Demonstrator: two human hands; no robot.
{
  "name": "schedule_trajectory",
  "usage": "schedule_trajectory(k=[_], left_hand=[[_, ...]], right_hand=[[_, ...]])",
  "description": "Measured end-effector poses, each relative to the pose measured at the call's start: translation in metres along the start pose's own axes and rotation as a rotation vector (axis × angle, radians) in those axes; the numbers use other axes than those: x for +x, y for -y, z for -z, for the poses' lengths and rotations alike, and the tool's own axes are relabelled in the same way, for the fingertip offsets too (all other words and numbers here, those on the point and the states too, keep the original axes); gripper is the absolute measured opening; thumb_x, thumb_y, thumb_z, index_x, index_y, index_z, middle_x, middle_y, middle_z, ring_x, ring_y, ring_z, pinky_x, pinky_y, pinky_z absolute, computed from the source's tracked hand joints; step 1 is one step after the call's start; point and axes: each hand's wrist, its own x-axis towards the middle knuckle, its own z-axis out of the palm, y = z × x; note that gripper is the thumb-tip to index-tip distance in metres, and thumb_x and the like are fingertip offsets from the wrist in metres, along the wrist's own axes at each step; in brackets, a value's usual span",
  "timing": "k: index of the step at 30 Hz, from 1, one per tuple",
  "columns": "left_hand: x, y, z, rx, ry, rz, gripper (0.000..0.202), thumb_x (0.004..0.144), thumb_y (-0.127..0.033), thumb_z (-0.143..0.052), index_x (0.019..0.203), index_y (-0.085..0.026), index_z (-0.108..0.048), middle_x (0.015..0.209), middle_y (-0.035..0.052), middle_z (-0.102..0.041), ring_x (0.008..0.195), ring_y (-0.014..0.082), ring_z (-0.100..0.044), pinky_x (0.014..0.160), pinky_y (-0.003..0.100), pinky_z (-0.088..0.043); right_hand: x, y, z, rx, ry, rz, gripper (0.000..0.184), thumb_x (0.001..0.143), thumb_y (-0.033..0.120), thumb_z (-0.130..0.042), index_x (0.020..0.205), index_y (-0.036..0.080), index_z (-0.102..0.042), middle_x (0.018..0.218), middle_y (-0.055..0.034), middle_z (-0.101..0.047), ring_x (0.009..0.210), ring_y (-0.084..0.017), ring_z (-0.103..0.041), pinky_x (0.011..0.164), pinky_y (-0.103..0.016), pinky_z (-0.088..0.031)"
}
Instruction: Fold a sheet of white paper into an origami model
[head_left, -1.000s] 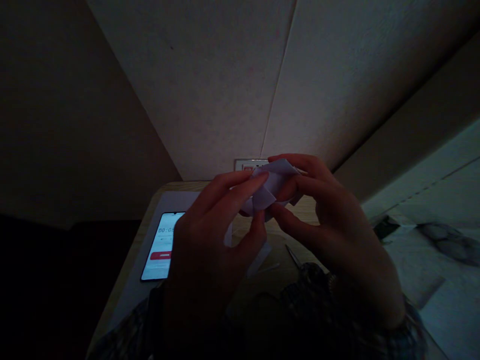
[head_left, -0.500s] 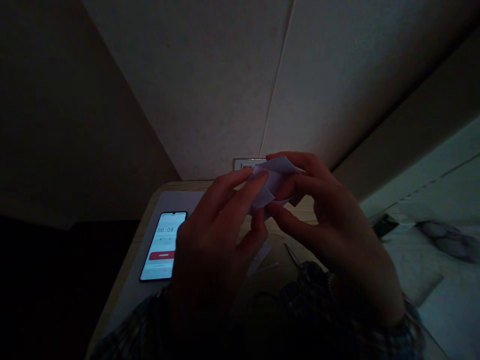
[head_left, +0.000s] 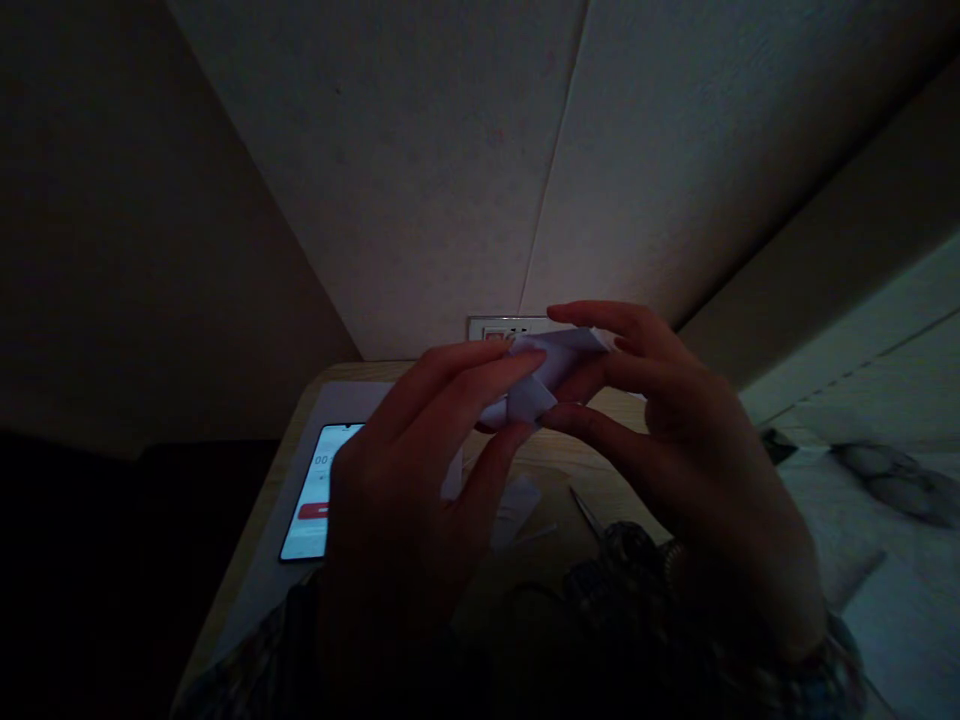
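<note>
In dim light I hold a small folded piece of white paper (head_left: pixel 541 375) above a wooden table (head_left: pixel 600 470). My left hand (head_left: pixel 420 480) pinches its left side between the thumb and the forefingers. My right hand (head_left: pixel 660 430) grips its right side, fingers curled over the top and thumb beneath. Much of the paper is hidden by my fingers.
A lit phone (head_left: pixel 319 495) showing a timer lies on a grey sheet at the table's left. Paper scraps (head_left: pixel 517 500) and scissors (head_left: pixel 589 515) lie on the table below my hands. A wall socket (head_left: pixel 499 328) sits behind. A bed with cloth (head_left: pixel 885 480) is at the right.
Both hands have shifted slightly with the paper; my left hand now covers more of the phone, and its thumb has moved up against the paper's lower edge.
</note>
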Motion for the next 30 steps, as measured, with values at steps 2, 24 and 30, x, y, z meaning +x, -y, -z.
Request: schedule_trajectory(k=[2,24,30], left_hand=[[0.0001,0.0005,-0.0001,0.000,0.004,-0.001,0.032,0.079,-0.001,-0.072,0.107,-0.016,-0.073,0.112,0.0042,-0.076,0.106,0.0161,-0.072,0.095,0.020,-0.056],[0.0000,0.0017,-0.0007,-0.167,0.040,0.144,0.030,0.077,-0.005,-0.075,0.096,-0.026,-0.068,0.098,-0.0045,-0.077,0.090,0.0158,-0.072,0.079,0.025,-0.060],[-0.0020,0.0057,-0.0020,-0.266,0.018,0.211,0.037,0.072,-0.003,-0.081,0.096,-0.028,-0.070,0.096,-0.0085,-0.078,0.086,0.0135,-0.073,0.076,0.023,-0.060]], right_hand=[[-0.0004,0.0002,0.0002,-0.021,-0.002,0.005,0.017,0.087,0.034,-0.071,0.073,0.026,-0.070,0.128,-0.0044,-0.065,0.122,-0.028,-0.059,0.105,-0.050,-0.044],[-0.0001,0.0089,-0.0017,-0.012,-0.041,0.011,0.019,0.085,0.024,-0.074,0.067,0.024,-0.067,0.130,-0.0054,-0.066,0.124,-0.030,-0.057,0.104,-0.057,-0.042],[-0.0006,0.0087,-0.0028,-0.003,-0.058,0.025,0.020,0.085,0.027,-0.074,0.067,0.026,-0.067,0.131,-0.0021,-0.066,0.124,-0.030,-0.058,0.105,-0.056,-0.043]])
